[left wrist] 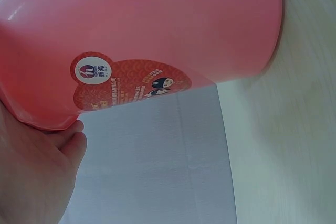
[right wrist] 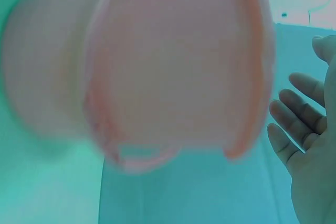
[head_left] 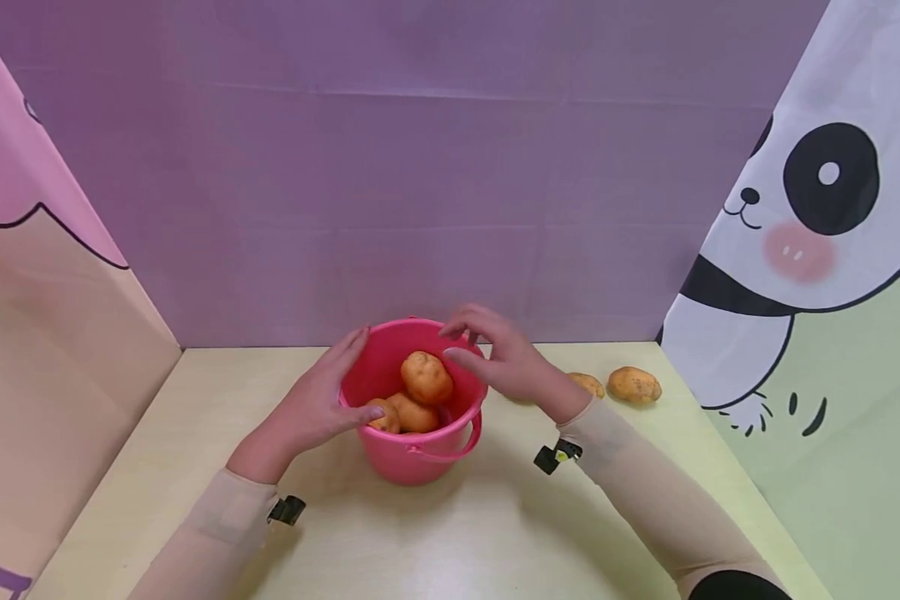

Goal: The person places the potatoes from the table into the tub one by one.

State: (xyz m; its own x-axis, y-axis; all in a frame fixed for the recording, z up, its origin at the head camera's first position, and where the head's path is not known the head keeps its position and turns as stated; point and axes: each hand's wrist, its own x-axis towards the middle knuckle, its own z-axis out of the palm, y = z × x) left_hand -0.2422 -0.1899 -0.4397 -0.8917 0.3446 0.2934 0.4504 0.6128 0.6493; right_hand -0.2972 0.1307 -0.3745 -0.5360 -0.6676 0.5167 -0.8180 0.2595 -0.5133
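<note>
We note the left hand [head_left: 317, 406] gripping the pink bucket [head_left: 412, 464] by its left rim; right hand [head_left: 504, 360], fingers relaxed, above its right rim; potatoes [head_left: 427, 377] inside, other potatoes [head_left: 634, 385] right of it.

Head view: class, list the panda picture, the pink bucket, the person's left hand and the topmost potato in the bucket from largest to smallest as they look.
1. Panda picture
2. Pink bucket
3. Left hand
4. Topmost potato

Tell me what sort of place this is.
Probably a small indoor booth set up for tabletop work, rather than a kitchen: a pale table is backed by a creased purple backdrop, with a panda-printed panel on the right.
</note>
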